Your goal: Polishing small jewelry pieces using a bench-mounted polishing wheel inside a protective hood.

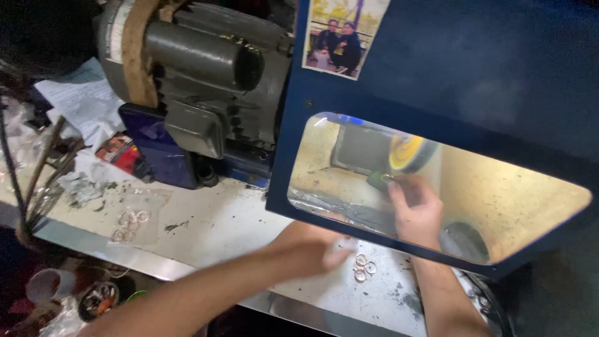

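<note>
My right hand (417,211) is behind the clear window of a dark blue guard (474,81). It grips a small green holder with a ring (380,180) right at a yellow polishing wheel (409,153). My left hand (318,249) reaches across the white bench (212,224), blurred, its fingers beside three small metal rings (363,267) lying loose. I cannot make out whether it holds anything.
A grey electric motor (206,68) with a worn belt stands at the back left, a dark phone (156,146) leaning on it. A clear bag of rings (130,223) lies on the bench. Papers and wires clutter the left. A photo is stuck on the guard.
</note>
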